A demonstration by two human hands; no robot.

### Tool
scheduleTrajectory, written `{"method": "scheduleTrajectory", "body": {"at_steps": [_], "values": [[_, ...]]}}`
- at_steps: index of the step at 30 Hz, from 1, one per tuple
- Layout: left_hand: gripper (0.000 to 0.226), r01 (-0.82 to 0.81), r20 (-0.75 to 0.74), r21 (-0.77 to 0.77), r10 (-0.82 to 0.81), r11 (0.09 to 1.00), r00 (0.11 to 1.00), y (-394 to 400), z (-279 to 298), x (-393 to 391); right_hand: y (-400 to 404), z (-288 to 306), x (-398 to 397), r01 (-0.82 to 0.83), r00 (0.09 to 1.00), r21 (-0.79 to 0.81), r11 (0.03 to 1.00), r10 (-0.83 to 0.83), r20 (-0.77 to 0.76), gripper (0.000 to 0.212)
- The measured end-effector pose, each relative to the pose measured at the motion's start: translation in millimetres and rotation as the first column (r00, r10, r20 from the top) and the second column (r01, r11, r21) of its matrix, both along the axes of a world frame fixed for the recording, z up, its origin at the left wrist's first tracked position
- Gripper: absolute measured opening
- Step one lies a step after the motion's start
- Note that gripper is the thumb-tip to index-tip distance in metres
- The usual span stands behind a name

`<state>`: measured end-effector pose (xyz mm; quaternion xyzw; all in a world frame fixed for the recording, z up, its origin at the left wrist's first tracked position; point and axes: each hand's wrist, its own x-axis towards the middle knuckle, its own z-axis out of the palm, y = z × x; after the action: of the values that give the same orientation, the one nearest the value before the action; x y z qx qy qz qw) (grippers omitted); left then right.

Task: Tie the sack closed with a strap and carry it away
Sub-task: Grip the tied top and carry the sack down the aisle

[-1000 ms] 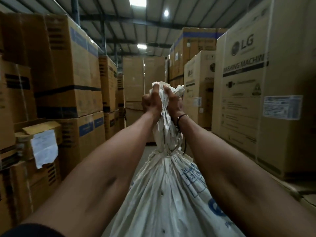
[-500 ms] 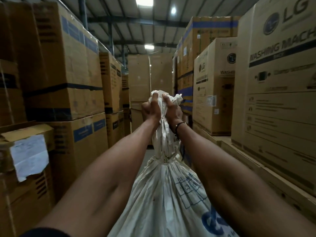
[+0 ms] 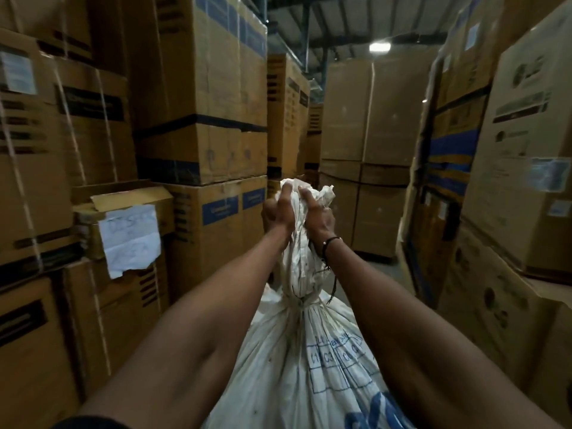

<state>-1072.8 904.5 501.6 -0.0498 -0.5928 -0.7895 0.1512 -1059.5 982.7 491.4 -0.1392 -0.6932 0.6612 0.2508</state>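
Note:
A big white woven sack (image 3: pixel 297 366) with blue printing fills the lower middle of the head view, between my forearms. A pale strap (image 3: pixel 298 301) cinches its neck tight. Above the strap the gathered neck stands up. My left hand (image 3: pixel 277 213) grips that neck from the left and my right hand (image 3: pixel 320 216) grips it from the right, both fists closed on the fabric. A dark band circles my right wrist. The sack's bottom is out of frame.
Tall stacks of brown cartons (image 3: pixel 198 119) wall the left side, one with a white paper note (image 3: pixel 130 239). More cartons (image 3: pixel 520 181) line the right. A narrow aisle with grey floor (image 3: pixel 374 264) runs ahead toward a carton stack (image 3: pixel 368 150).
The view has swung left and moved forward along the aisle; the left cartons are closer and the right washing-machine boxes have slid out of frame. Both hands keep their grip on the sack's neck.

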Motion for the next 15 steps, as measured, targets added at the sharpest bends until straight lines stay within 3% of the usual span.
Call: {"method": "scheduleTrajectory", "body": {"at_steps": [5, 9, 15], "values": [[0.042, -0.07, 0.051, -0.039, 0.072, 0.997, 0.996, 8.8, -62.8, -99.5, 15.9, -54.8, -92.5, -0.116, 0.993, 0.048, 0.992, 0.115, 0.031, 0.068], [0.047, -0.093, 0.082, -0.081, 0.099, 0.992, 0.992, 9.4, -110.0, -169.6, 21.9, -96.2, -155.7, -0.205, 0.975, 0.024, 0.978, 0.202, 0.09, 0.078], [0.064, -0.157, 0.192, -0.128, 0.18, 0.979, 0.965, -3.3, -167.7, -255.9, 15.9, -149.5, -246.0, -0.313, 0.94, -0.015, 0.95, 0.312, 0.14, 0.054]]}}
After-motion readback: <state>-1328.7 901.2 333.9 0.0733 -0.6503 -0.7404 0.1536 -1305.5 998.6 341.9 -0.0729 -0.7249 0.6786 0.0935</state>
